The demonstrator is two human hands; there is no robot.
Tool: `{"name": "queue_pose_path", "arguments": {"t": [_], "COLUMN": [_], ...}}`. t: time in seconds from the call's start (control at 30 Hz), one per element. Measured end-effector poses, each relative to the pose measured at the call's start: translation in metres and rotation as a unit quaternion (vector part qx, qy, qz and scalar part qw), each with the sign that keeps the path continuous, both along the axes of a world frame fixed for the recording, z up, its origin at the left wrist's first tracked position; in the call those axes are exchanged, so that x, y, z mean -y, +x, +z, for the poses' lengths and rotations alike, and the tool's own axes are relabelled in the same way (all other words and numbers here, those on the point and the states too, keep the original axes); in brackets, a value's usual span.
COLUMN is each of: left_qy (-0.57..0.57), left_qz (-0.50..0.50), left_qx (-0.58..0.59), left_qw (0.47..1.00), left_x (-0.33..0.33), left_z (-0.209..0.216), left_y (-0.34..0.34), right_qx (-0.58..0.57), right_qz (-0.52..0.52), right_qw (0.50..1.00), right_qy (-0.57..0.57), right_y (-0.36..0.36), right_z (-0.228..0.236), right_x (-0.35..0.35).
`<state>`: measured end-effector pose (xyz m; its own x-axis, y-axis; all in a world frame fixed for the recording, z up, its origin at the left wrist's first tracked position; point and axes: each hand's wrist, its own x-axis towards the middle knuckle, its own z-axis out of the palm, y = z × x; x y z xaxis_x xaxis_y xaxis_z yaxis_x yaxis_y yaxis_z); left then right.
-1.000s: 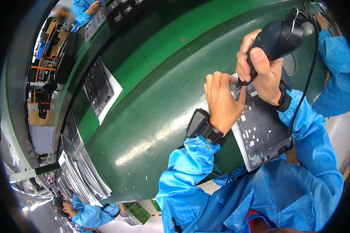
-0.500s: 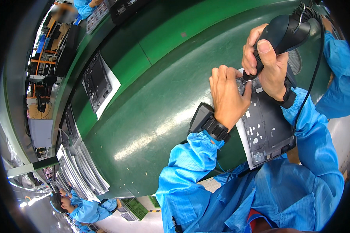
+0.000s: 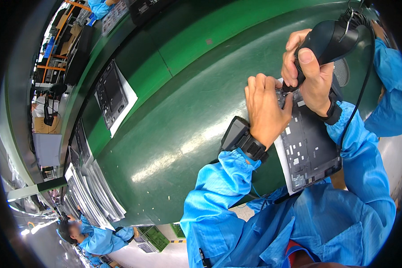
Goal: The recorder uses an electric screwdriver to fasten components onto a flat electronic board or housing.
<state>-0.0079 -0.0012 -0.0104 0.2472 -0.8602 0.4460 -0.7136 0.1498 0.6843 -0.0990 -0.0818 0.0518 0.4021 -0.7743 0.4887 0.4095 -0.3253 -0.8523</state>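
A dark, flat device housing [image 3: 315, 145] with small white patches lies in front of me on a white sheet [image 3: 283, 166]. My right hand [image 3: 316, 85] is wrapped round a black electric screwdriver [image 3: 329, 41], its tip pointing down at the housing's far left corner. Beside that tip, my left hand [image 3: 267, 110] rests over the corner, fingers stretched forward and thumb apart from them. What lies right under the left fingertips and the screwdriver bit is hidden.
The screwdriver's cable [image 3: 367, 76] hangs down past my right forearm. Another housing [image 3: 110, 93] lies on paper across the green table [image 3: 196, 120]. A stack of white sheets [image 3: 94, 196] stands at the left. Co-workers' blue sleeves [image 3: 391, 85] show at the right and lower left.
Both hands and the screwdriver have shifted slightly right in the picture. The grip on the screwdriver and the left hand's place at the corner look the same.
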Motion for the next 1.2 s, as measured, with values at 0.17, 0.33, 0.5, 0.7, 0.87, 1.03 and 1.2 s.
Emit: {"name": "queue_pose_path", "arguments": {"t": [0.17, 0.33, 0.5, 0.7, 0.87, 1.03, 1.2], "left_qy": [0.007, -0.032, -0.043, -0.058, -0.039, -0.046, -0.055], "left_qz": [0.000, 0.005, 0.003, 0.005, 0.000, 0.008, 0.012], "left_qx": [-0.002, -0.025, -0.047, -0.051, -0.064, -0.077, -0.080], "left_qw": [1.000, 0.999, 0.998, 0.997, 0.997, 0.996, 0.995], "left_x": [0.000, 0.002, 0.003, 0.004, 0.003, 0.004, 0.004], "left_z": [0.002, 0.003, 0.003, 0.003, 0.006, 0.007, 0.005], "left_y": [0.000, 0.000, -0.001, 0.000, 0.000, -0.002, -0.001], "right_qx": [0.049, 0.089, 0.103, 0.070, 0.069, 0.066, 0.078], "right_qz": [0.007, -0.016, -0.023, -0.035, -0.038, -0.040, -0.051], "right_qw": [0.998, 0.996, 0.994, 0.997, 0.997, 0.997, 0.995], "right_qy": [0.030, 0.024, 0.022, -0.014, -0.005, -0.012, -0.040], "right_y": [0.002, -0.006, -0.009, -0.014, -0.014, -0.015, -0.019], "right_z": [0.000, 0.019, 0.023, 0.025, 0.027, 0.027, 0.033], "right_x": [0.002, 0.006, 0.004, 0.007, 0.006, 0.004, 0.004]}}
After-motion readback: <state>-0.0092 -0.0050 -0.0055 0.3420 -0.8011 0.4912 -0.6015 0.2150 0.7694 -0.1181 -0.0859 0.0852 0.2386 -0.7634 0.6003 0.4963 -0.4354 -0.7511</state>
